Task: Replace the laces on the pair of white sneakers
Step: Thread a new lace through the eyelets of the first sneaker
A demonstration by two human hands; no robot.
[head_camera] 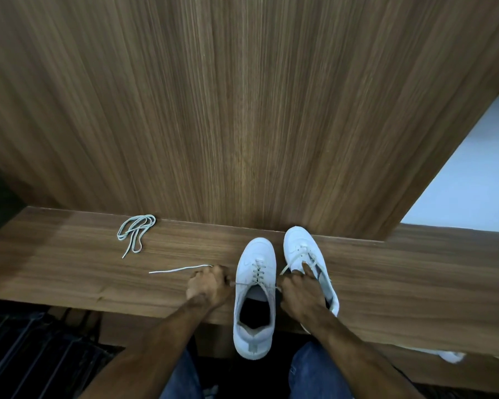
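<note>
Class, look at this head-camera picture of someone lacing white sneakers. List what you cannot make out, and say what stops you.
- Head view: the right sneaker is half covered by the right hand; its heel and upper eyelets are hidden.
- Head view: what the left hand grips is hidden under its curled fingers.
- Head view: the white object under the shelf edge is mostly hidden and blurred; unidentifiable.
- Head view: the coiled lace is too small to judge old or new.

sneakers (254,286): white | loose lace (135,233): pale grey | shelf (69,269): brown woodgrain | jeans (314,372): blue
</note>
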